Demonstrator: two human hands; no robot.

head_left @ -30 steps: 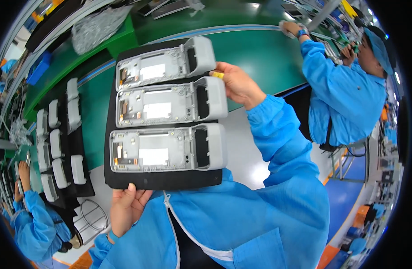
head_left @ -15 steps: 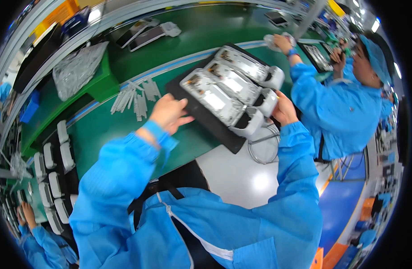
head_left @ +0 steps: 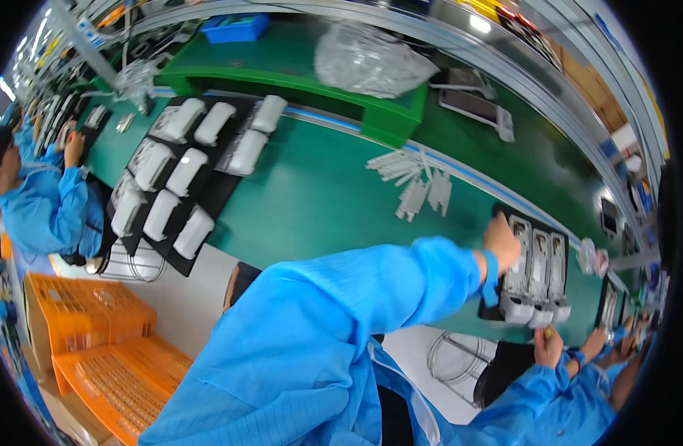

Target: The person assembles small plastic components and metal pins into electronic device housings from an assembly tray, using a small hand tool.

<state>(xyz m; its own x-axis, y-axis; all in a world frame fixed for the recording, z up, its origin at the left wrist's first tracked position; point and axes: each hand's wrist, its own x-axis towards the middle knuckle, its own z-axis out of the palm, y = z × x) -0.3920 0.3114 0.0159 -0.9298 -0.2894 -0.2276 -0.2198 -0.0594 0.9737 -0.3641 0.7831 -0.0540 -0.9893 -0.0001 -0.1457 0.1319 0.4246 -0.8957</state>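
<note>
Shifted right, the black tray [head_left: 505, 215] of three white housings [head_left: 536, 279] stays gripped by both hands [head_left: 503, 241].

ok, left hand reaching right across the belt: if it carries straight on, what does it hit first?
The black tray of three grey housings: the left hand already sits at its near edge, likely touching the nearest housing; depth unclear.

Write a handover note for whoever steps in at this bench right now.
Left hand: on the far edge of the black tray of three grey-white device housings.
Right hand: at the tray's near edge, grip unclear.
Tray lies on the green belt at the right.
Done: tray set down.
Left: more black trays with white housings lie on the belt at the left; loose white strips between.
</note>
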